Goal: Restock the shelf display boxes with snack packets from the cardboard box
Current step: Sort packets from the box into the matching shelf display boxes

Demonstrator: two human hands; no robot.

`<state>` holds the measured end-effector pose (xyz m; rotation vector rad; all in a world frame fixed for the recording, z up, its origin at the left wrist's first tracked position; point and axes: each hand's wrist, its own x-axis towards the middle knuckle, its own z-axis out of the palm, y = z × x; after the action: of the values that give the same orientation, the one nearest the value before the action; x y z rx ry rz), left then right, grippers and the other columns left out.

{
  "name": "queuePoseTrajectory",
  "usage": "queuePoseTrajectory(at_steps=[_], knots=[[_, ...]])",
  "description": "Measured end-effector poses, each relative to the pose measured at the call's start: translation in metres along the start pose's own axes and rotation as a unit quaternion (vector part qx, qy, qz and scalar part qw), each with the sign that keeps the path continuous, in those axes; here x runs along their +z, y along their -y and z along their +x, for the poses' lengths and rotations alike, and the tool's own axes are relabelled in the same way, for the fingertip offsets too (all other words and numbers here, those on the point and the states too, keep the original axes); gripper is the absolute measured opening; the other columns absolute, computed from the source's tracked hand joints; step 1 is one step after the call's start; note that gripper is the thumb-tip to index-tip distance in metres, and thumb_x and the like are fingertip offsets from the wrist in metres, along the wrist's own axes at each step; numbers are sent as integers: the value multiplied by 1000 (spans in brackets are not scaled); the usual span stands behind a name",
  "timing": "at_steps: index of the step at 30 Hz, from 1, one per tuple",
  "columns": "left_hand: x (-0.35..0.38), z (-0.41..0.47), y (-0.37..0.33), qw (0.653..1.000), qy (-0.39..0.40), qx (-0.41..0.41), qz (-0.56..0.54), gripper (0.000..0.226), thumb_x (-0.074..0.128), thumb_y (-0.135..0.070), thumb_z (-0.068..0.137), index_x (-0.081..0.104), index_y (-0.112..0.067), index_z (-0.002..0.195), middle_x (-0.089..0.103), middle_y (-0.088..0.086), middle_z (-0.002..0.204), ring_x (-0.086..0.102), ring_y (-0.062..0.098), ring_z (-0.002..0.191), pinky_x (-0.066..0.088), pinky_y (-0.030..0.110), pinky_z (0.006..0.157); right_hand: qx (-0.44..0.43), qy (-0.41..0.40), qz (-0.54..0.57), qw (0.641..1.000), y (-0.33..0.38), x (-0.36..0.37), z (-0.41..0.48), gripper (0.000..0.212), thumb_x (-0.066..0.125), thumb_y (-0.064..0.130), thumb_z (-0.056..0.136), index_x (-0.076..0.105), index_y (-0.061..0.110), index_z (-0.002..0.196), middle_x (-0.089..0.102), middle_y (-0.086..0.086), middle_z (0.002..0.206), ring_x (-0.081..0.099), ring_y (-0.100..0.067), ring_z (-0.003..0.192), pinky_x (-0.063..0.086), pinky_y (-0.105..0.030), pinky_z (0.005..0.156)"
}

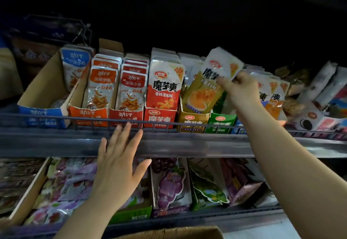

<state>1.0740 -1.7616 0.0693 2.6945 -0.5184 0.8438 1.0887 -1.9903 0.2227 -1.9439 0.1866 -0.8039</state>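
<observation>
Stock record, snack shelving.

1. Right grip (242,88): up at the upper shelf (187,145), thumb and fingers pinching one snack packet (219,68) by its right edge. The packet is white on top and yellow below, and it tilts so that its top leans over the grip. Its upper part is blurred. Its lower end runs down and to the left of the grip into the yellow display box (193,121).

2. Left grip (120,163): holds nothing, fingers straight and spread, back of the hand toward us, in front of the shelf's front edge. Its fingertips reach up to the wire rail (56,117). We cannot tell whether they touch it.

3. Display boxes stand in a row behind the rail:
- Green display box (220,124), just left of the right grip's wrist and beside the yellow one.
- Red display box (159,119), left of the yellow one, filled with upright packets.
- Dark orange display box (124,116), directly above the left grip's fingertips, filled.
- Light orange display box (88,116), next to the left, filled.
- Blue display box (43,115), far left of both grips, with packets only at its back.

4. White-and-orange packets (272,96) stand upright just right of the right grip.

5. On the lower shelf, grape-printed packets (169,182) stand just right of the left grip's thumb.

6. Cardboard box (169,233): we see only a brown flap at the bottom edge, below and between the two grips.
</observation>
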Motion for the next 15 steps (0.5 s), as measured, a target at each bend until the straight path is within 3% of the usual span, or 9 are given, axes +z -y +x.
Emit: queuePoseTrajectory(at_steps=[4,7,15], knots=[[0,0,0,1000,9,-7,-3,64,11,-57,91,38,-15,131,47,16,134,26,26,126,12,40,102,53,82,-51,994,-5,10,-3,25,61,15,85,60,5,109,61,-1,95,58,-18,90,47,-21,69],[1,-1,0,1000,-5,-1,0,61,24,-55,86,38,-15,130,47,16,134,26,26,125,11,39,102,44,52,-82,994,-9,15,2,35,65,17,82,56,10,115,54,-8,119,55,-25,105,48,-29,80],[2,-1,1,1000,-16,1,-4,62,33,-50,79,38,-15,130,45,16,135,25,26,126,12,40,100,52,34,-15,998,-9,24,12,56,58,1,86,31,13,134,51,-5,105,52,-17,87,43,-14,59]])
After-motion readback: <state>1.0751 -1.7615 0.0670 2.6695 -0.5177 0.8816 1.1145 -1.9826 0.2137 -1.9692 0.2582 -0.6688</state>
